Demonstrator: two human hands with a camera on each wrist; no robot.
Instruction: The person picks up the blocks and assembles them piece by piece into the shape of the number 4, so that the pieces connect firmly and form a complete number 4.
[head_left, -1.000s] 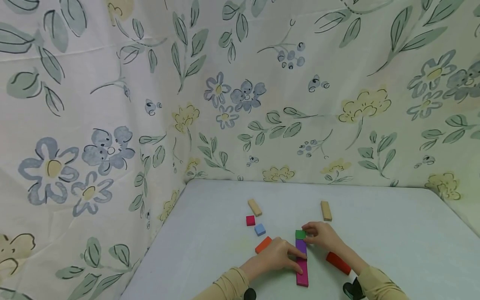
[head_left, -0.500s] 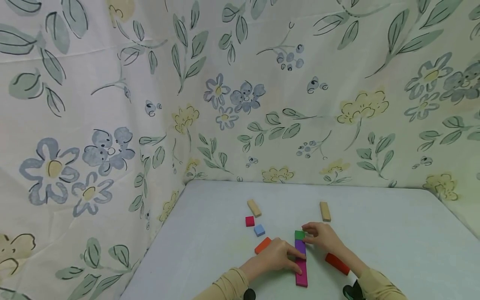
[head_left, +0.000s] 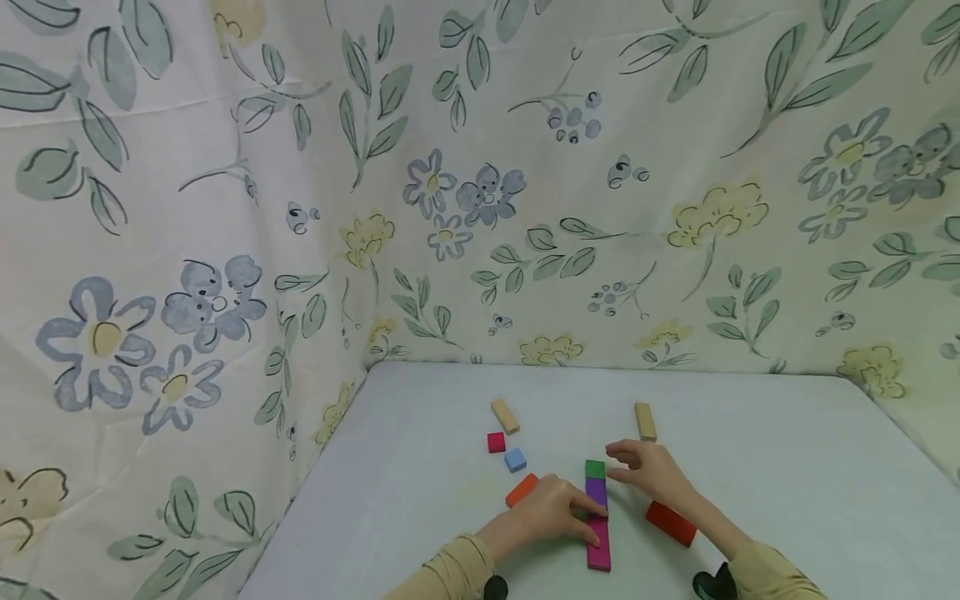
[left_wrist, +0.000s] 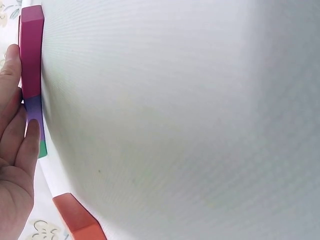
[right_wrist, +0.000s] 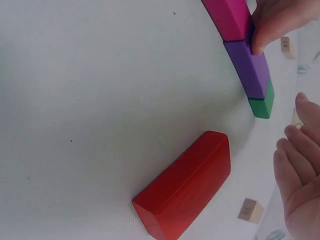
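Note:
A magenta block (head_left: 598, 557), a purple block (head_left: 595, 487) and a green block (head_left: 595, 469) lie end to end in a straight row on the white table. My left hand (head_left: 546, 510) rests on this row from the left: its thumb is on the magenta block, and a finger reaches across the purple one. In the right wrist view that finger lies on top of the purple block (right_wrist: 247, 70). My right hand (head_left: 654, 473) hovers just right of the green block, fingers spread and holding nothing. The right wrist view shows its fingers apart from the green block (right_wrist: 262, 106).
A red block (head_left: 671, 523) lies below my right forearm. Left of the row are an orange block (head_left: 521, 490), a blue cube (head_left: 515, 460), a crimson cube (head_left: 497, 442) and a plain wooden block (head_left: 506, 416). Another wooden block (head_left: 645, 422) sits behind my right hand.
My right hand has drawn slightly to the right, away from the green block, its thumb and fingers parted more. The left hand and the row stay put; the head view has shifted slightly.

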